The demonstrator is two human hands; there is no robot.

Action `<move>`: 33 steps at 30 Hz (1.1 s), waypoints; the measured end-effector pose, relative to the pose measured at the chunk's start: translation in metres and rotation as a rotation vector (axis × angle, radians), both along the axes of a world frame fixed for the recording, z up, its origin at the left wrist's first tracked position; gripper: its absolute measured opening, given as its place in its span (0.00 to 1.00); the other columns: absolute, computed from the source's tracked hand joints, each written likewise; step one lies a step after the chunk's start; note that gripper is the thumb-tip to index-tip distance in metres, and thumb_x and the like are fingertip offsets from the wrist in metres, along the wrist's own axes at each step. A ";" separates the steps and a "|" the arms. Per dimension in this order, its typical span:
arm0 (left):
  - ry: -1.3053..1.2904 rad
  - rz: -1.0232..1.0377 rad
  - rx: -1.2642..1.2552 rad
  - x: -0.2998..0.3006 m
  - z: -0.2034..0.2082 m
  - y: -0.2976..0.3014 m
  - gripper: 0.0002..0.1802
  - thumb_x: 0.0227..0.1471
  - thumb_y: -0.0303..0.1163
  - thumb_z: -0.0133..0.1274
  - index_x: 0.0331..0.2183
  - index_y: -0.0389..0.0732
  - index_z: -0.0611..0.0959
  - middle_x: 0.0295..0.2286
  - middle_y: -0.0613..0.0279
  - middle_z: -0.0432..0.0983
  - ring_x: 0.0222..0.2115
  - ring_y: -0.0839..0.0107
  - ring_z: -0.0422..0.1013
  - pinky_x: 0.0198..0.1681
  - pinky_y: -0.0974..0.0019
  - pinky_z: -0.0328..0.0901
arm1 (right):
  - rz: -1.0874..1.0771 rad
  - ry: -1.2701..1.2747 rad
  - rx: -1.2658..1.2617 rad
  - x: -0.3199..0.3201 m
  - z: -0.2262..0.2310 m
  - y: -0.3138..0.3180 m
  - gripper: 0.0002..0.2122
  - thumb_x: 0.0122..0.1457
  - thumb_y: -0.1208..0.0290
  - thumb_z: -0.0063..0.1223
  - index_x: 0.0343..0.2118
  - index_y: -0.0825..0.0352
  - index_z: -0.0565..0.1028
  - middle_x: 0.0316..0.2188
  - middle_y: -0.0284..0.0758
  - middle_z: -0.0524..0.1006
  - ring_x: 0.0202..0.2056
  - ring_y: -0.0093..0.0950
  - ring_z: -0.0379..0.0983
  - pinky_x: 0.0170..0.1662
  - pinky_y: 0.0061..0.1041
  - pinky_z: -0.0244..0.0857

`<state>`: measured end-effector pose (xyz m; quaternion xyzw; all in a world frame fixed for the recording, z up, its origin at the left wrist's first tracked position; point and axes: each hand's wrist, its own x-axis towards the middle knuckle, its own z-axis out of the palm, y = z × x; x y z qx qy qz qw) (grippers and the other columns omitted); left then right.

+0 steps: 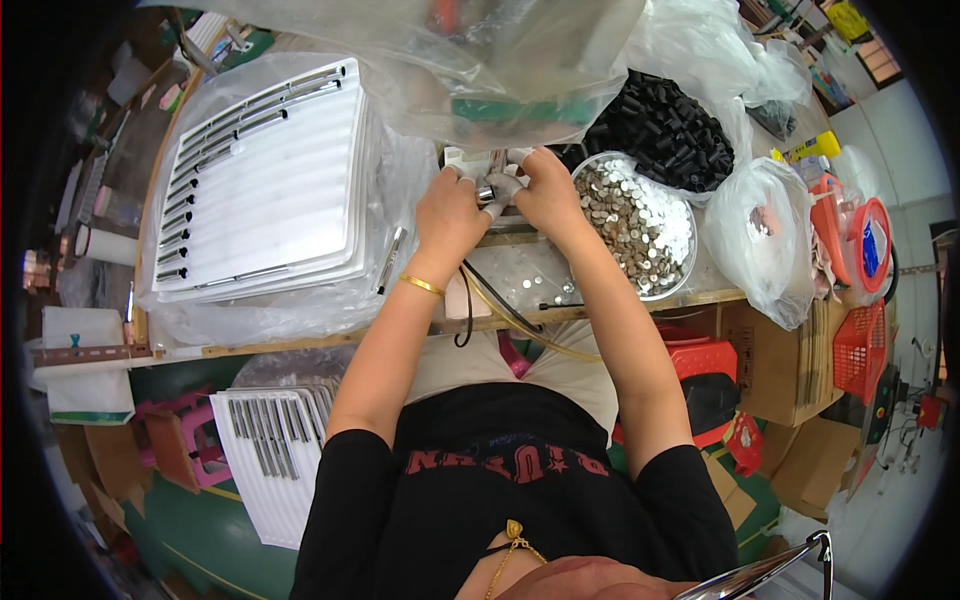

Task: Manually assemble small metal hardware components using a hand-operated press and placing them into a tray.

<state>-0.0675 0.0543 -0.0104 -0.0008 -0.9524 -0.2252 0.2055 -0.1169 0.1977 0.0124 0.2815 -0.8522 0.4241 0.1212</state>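
My left hand and my right hand come together at the far side of the bench. White covers sit on some fingertips. A short, shiny metal tube end shows between them, with my left fingers closed round it. My right fingers are pinched close beside it; what they grip is hidden. Just right of my right hand stands a round tub of small silvery discs. Beyond it lies a bag of short black plastic sleeves.
At left, stacked white foam trays carry metal tubes with black ends. A clear plastic sheet hangs over the far side. Cables cross the bench's near edge. A plastic bag and red baskets are at right.
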 end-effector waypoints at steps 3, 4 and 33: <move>-0.098 -0.030 -0.029 -0.003 0.007 0.002 0.15 0.38 0.41 0.61 0.25 0.38 0.81 0.28 0.58 0.72 0.30 0.59 0.71 0.31 0.57 0.67 | -0.027 -0.104 -0.048 -0.005 -0.009 0.002 0.14 0.45 0.71 0.62 0.37 0.65 0.78 0.26 0.39 0.74 0.33 0.37 0.69 0.36 0.33 0.65; -0.109 -0.042 -0.041 -0.003 0.005 0.002 0.16 0.39 0.41 0.61 0.25 0.38 0.81 0.28 0.58 0.72 0.29 0.59 0.71 0.31 0.58 0.67 | -0.030 -0.101 -0.051 -0.008 -0.017 0.003 0.14 0.45 0.71 0.62 0.37 0.65 0.78 0.26 0.39 0.74 0.33 0.37 0.69 0.36 0.33 0.65; 0.294 -0.181 0.564 -0.004 0.022 0.028 0.15 0.41 0.29 0.64 0.35 0.36 0.83 0.23 0.63 0.73 0.20 0.78 0.65 0.24 0.74 0.61 | -0.303 0.036 0.421 -0.066 -0.025 0.039 0.11 0.43 0.72 0.62 0.33 0.62 0.78 0.30 0.36 0.77 0.38 0.38 0.71 0.42 0.37 0.66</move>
